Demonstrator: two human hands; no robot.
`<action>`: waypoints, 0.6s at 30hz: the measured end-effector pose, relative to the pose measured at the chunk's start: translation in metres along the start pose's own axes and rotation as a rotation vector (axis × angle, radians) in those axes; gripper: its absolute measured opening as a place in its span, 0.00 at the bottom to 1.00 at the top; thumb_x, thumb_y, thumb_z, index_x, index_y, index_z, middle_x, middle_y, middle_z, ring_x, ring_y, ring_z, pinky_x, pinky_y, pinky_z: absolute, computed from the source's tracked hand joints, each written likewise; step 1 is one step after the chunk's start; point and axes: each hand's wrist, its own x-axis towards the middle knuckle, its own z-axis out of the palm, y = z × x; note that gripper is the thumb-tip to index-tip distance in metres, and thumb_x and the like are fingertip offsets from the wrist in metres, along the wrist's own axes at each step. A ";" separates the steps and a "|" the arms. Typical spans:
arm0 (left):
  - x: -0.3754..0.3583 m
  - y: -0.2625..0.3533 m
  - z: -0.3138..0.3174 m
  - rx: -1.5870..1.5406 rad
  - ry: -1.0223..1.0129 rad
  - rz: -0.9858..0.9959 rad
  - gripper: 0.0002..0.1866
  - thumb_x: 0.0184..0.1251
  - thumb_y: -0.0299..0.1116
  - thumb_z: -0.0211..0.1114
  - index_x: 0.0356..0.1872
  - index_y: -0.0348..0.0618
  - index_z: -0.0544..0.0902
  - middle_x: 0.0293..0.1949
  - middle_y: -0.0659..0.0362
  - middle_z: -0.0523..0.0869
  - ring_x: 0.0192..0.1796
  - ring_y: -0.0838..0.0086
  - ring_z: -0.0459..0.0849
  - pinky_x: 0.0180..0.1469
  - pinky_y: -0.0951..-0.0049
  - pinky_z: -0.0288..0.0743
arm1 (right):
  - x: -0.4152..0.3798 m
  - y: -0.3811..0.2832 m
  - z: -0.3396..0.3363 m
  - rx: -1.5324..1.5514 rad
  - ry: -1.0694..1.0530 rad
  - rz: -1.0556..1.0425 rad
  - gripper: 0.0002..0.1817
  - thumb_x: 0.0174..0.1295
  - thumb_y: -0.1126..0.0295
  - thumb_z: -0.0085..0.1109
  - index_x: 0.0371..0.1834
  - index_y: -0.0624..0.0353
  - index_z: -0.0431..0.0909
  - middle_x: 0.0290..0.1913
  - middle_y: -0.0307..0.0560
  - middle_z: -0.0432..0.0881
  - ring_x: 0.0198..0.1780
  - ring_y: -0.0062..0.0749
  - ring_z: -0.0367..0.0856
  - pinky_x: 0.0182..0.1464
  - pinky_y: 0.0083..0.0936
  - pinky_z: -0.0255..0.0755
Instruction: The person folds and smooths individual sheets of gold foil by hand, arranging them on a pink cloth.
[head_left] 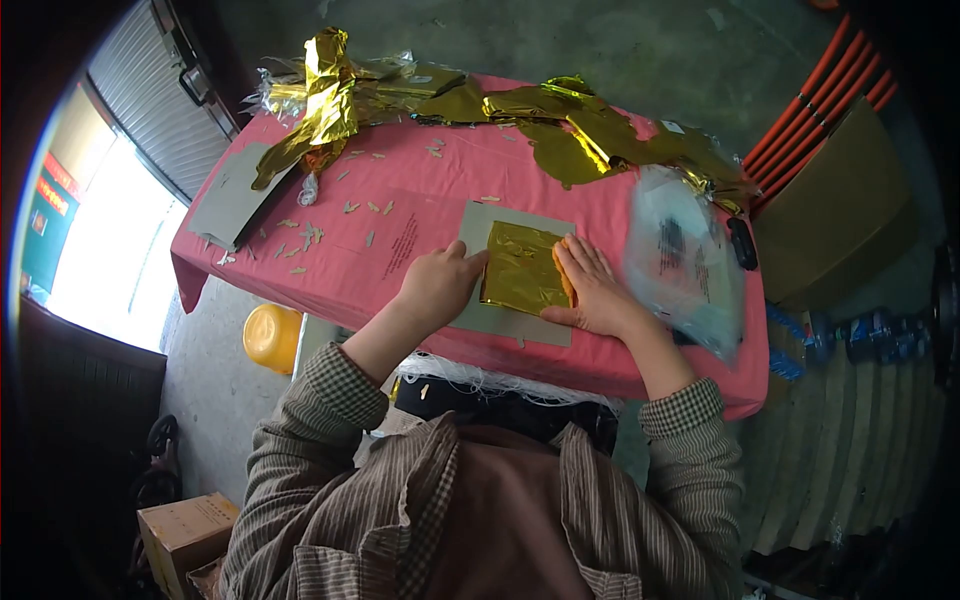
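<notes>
A folded square of shiny gold foil [522, 268] lies on a grey cardboard sheet [488, 322] at the near edge of the pink-covered table. My left hand [440, 285] is closed, its fingers curled in, with the fingertips at the foil's left edge. Flat against the right edge of the foil rests my right hand [597, 292], fingers stretched out and the thumb apart along the lower corner. A strip of orange shows at that edge, partly under the right fingers.
Loose gold foil pieces [590, 135] and a crumpled gold foil bundle [330, 95] line the table's far side. Small pale scraps [307, 235] are scattered at left, near a grey board [235, 200]. A clear plastic bag [685, 265] and a black object [742, 243] sit at right.
</notes>
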 end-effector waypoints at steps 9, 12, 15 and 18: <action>0.005 0.015 -0.007 -0.105 0.104 -0.134 0.14 0.53 0.27 0.58 0.42 0.41 0.71 0.31 0.52 0.79 0.30 0.58 0.82 0.28 0.62 0.77 | 0.001 0.000 0.005 -0.027 0.056 -0.003 0.57 0.47 0.36 0.59 0.70 0.66 0.44 0.72 0.60 0.42 0.74 0.49 0.38 0.72 0.37 0.39; 0.009 0.020 -0.001 -0.109 0.100 -0.111 0.13 0.52 0.27 0.58 0.40 0.41 0.70 0.32 0.52 0.79 0.30 0.58 0.82 0.29 0.63 0.77 | 0.001 0.000 0.006 -0.029 0.077 -0.008 0.56 0.47 0.39 0.61 0.70 0.66 0.45 0.72 0.60 0.43 0.74 0.50 0.39 0.72 0.37 0.40; 0.011 0.025 0.006 -0.080 0.093 -0.104 0.13 0.52 0.28 0.60 0.39 0.41 0.69 0.32 0.53 0.79 0.30 0.59 0.82 0.29 0.63 0.77 | 0.001 -0.002 0.006 -0.029 0.079 -0.002 0.56 0.47 0.41 0.62 0.70 0.66 0.46 0.72 0.60 0.43 0.74 0.50 0.40 0.72 0.37 0.41; 0.014 0.036 0.006 -0.036 0.100 -0.087 0.11 0.53 0.28 0.60 0.37 0.42 0.69 0.31 0.53 0.79 0.31 0.61 0.83 0.30 0.65 0.78 | 0.001 -0.001 0.006 -0.032 0.089 -0.011 0.55 0.47 0.42 0.64 0.70 0.65 0.46 0.73 0.59 0.43 0.74 0.50 0.39 0.72 0.37 0.40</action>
